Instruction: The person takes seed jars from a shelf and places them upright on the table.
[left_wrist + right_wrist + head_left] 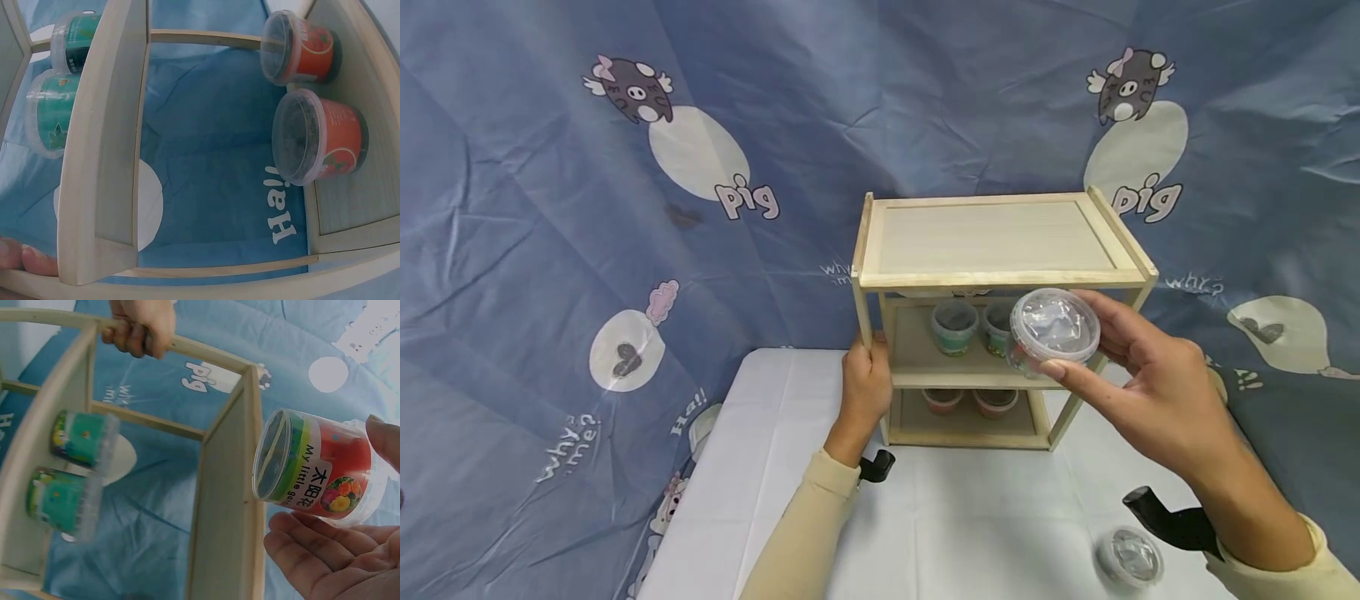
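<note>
A small wooden shelf rack [992,237] stands on the white-covered table. My left hand [867,387] grips its left front post. In my right hand [1180,404] is a clear lidded plastic tub [1054,329], pinched between thumb and fingers before the rack's right side, at about the middle tier. The right wrist view shows its red and green flower label [340,472]. Two green-labelled tubs [955,333] sit side by side on the middle tier, the right one partly behind the held tub. On the bottom tier are two red-labelled tubs [337,134], their tops partly hidden in the head view.
Another lidded tub [1131,557] rests on the white tablecloth [985,525] at front right, near my right wrist. A blue cloth with pig prints [820,108] hangs behind the rack and along the left side. Black wrist mounts [1172,521] jut out from both wrists.
</note>
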### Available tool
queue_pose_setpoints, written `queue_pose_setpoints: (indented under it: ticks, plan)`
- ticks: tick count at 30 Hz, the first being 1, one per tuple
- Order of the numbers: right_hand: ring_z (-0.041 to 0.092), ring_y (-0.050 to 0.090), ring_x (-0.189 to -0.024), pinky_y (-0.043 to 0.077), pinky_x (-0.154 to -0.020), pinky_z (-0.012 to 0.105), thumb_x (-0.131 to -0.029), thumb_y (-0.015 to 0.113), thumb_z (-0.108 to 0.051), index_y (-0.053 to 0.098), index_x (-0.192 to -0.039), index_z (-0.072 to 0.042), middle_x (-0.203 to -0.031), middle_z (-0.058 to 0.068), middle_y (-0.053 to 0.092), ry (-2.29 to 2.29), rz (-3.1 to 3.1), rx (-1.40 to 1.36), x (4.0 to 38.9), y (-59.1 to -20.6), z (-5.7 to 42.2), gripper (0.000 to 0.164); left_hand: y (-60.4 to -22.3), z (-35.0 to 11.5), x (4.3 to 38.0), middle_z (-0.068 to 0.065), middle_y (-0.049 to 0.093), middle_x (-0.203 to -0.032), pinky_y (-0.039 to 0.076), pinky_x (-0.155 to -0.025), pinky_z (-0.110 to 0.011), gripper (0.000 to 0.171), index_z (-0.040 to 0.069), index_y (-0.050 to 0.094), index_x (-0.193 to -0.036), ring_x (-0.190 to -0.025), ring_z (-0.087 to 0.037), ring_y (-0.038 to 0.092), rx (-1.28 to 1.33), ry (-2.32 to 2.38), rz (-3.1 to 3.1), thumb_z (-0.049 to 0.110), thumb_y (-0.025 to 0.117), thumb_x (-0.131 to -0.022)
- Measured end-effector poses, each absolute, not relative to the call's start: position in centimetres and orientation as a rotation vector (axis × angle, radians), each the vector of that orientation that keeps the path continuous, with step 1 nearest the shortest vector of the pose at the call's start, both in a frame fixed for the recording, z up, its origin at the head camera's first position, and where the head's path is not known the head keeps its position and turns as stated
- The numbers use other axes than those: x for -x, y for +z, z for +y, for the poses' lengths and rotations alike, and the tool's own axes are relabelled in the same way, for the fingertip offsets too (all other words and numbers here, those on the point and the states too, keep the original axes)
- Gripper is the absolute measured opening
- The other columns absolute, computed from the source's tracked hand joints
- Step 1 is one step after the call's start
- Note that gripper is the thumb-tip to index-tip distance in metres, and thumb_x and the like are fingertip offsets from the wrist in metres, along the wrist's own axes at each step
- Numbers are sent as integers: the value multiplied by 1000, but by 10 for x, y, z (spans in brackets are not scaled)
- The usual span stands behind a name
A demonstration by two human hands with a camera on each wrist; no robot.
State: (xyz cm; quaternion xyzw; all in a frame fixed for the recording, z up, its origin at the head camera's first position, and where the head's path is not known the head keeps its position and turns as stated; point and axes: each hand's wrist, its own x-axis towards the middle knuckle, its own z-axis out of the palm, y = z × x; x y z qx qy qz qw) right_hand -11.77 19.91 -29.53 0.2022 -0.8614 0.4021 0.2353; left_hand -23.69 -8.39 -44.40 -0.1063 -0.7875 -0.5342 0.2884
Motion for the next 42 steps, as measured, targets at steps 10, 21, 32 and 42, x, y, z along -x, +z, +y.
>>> queue_pose_setpoints:
  ticks: [10,21,32,42]
  plan:
    - [-8,57,-106,43,-78,6,-76,84,-17,50,-139,-26,-120,6,65,1106,-2408,-475,102,-321,210,73,-447,-84,237,1,33,-59,32,-49,-34,29,10,45,-81,-53,-18,36,269,-1428,-2127,26,37,-104]
    - [-2,56,-113,42,-86,8,-70,86,-6,50,-139,-20,-124,8,62,1128,-2373,-539,96,-365,226,79,-440,-81,239,1,32,-59,30,-48,-34,27,10,45,-83,-52,-17,32,274,-1424,-2109,24,38,-104]
    - [-5,50,-118,36,-91,6,-71,87,-14,50,-140,-20,-128,7,60,1113,-2454,-431,85,-418,242,79,-444,-83,236,1,32,-56,26,-43,-31,32,14,41,-81,-46,-14,27,280,-1446,-2133,33,34,-105]
    - [-3,51,-118,34,-93,6,-73,86,-18,49,-140,-24,-129,0,60,1174,-2525,-414,70,-452,242,77,-444,-85,236,1,32,-57,26,-44,-31,32,13,43,-83,-47,-14,27,307,-1459,-2133,34,33,-105]
